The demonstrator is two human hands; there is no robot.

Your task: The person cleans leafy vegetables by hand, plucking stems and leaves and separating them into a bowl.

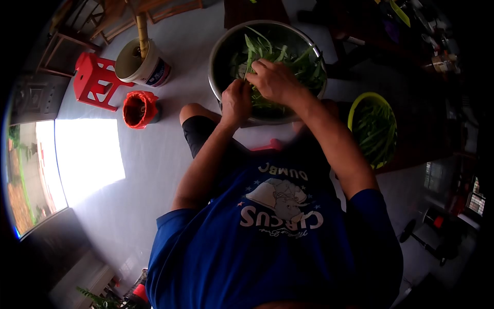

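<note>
A large metal basin stands in front of my knees with leafy green vegetables inside. Over its near left part, my left hand is closed, its fingertips pinched on a green stem. Just to the right and slightly higher, my right hand is closed too, its fingers bent around the same stem. The two hands nearly touch. Leaves rise just above my right hand. At the right, a yellow-green basket holds more long green stems.
Left of the basin are a red-lined bin, a white bucket with a bamboo pole in it, and a red plastic stool. Wooden chairs stand at the upper left. A dark bench lies beyond the basket.
</note>
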